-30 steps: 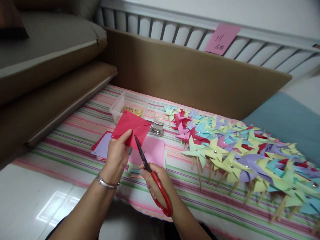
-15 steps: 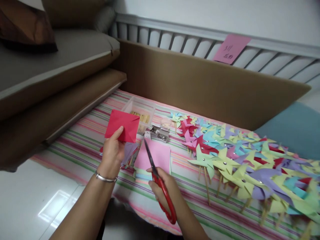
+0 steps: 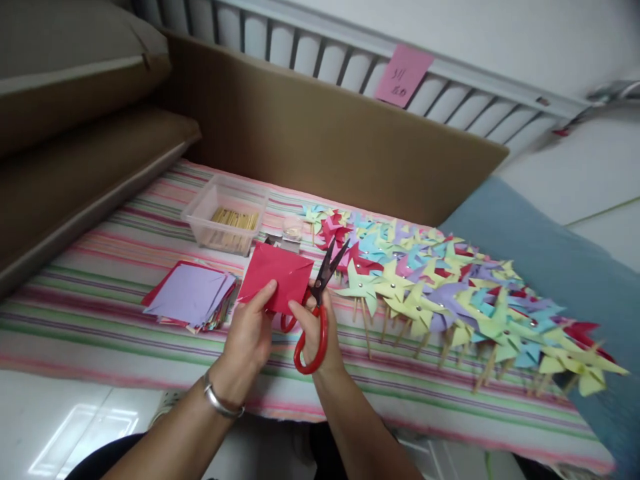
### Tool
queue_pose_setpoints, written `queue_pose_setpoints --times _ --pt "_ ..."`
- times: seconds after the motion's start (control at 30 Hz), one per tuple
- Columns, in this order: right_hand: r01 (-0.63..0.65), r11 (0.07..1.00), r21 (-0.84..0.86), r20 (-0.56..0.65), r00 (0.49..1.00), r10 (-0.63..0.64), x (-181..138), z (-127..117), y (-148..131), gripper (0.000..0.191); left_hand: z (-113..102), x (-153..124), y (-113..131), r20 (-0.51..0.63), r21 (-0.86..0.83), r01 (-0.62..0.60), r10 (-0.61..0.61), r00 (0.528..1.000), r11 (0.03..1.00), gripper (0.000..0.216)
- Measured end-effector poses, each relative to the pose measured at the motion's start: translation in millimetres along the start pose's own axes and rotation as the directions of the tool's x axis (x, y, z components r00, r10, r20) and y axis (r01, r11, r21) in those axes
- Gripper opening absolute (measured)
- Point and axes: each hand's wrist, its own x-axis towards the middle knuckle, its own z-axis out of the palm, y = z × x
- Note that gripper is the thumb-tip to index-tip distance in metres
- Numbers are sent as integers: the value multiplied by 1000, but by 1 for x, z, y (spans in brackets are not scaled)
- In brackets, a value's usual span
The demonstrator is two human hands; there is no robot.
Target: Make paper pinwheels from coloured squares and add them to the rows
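My left hand [image 3: 253, 327] pinches a square of red paper [image 3: 280, 270] by its near edge, thumb on top. Cut slits or creases run in from the paper's corners. In my right hand [image 3: 320, 337] are red-handled scissors [image 3: 315, 347], their dark blades parted and pointing up and away, just right of the paper. My right thumb lies at the paper's lower right edge. Left of my hands is a stack of coloured paper squares [image 3: 193, 293], a purple one on top. The stack of pink paper seen earlier is mostly hidden behind my hands and the red square.
A clear plastic box [image 3: 200, 217] of short wooden sticks stands behind the paper stack. Near it are a small round container [image 3: 293, 229] and a partly hidden box. Many-coloured paper pinwheels [image 3: 420, 307] fill the right side. A brown board [image 3: 320, 147] borders the back.
The scissors have swung upright and their blades have opened. My hands have come together, with the red paper now beside the blades. The view has shifted right.
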Motion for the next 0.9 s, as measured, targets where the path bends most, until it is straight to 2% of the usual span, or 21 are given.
queue_pose_setpoints --times 0.13,0.3,0.43,0.57,0.67,0.77,0.9 --pt "-16 999 -51 -15 1000 16 8 -15 -3 33 -6 9 10 70 150 -13 2 998 989 23" --pt "-94 980 -178 37 994 102 12 -28 -6 43 -17 27 45 170 415 51 -132 976 908 20" --pt "-87 954 -287 105 987 121 11 -26 -9 39 -21 29 52 145 514 109 -211 967 851 25" --pt "-67 958 -280 40 996 82 9 -20 -9 43 -19 30 53 75 486 18 -62 995 874 31" --pt "-70 973 -222 21 997 76 3 -14 -12 43 -18 32 57 16 367 -103 104 994 925 31" --pt "-123 980 -156 135 980 144 -11 -5 -17 37 -20 35 61 -22 246 -195 207 978 949 27" --pt "-255 953 -164 320 900 296 -29 5 -18 39 -26 41 63 -61 164 -222 235 970 961 24"
